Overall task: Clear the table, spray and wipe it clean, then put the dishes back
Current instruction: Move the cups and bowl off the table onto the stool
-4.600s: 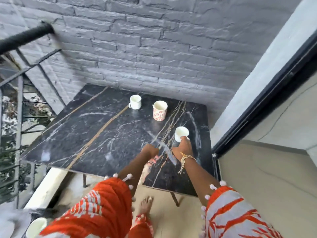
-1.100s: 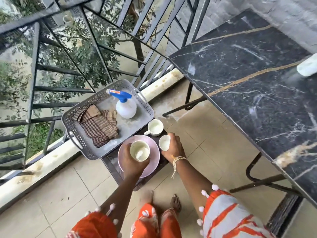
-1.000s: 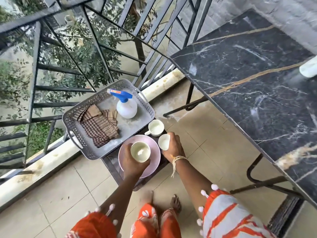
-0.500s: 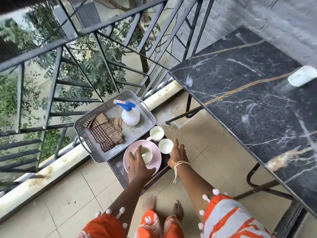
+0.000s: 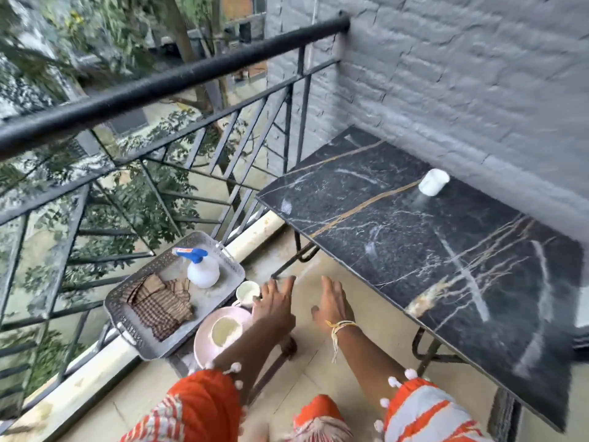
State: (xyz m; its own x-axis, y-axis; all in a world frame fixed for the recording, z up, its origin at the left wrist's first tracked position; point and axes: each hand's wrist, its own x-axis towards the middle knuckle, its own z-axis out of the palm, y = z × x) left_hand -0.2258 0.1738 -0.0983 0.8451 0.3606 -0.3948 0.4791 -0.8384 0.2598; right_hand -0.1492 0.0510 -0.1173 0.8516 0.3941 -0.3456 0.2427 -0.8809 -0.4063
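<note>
White cup (image 5: 432, 182) sits far back on the dark table (image 5: 414, 250), near the wall. My left hand (image 5: 275, 303) and right hand (image 5: 333, 301) are spread wide, holding nothing. Reaching too fast could knock it over.

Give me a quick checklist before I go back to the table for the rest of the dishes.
1. Left hand free: ok, open and holding nothing.
2. Right hand free: ok, open and holding nothing.
3. Table cleared: not ok, a white cup stands near the wall; the right end is out of view.
4. Spray bottle ready: ok, upright in the grey tray.
5. Cloth ready: ok, lying in the tray beside the bottle.
6. Cup settled on the pink plate: ok, upright.
</note>
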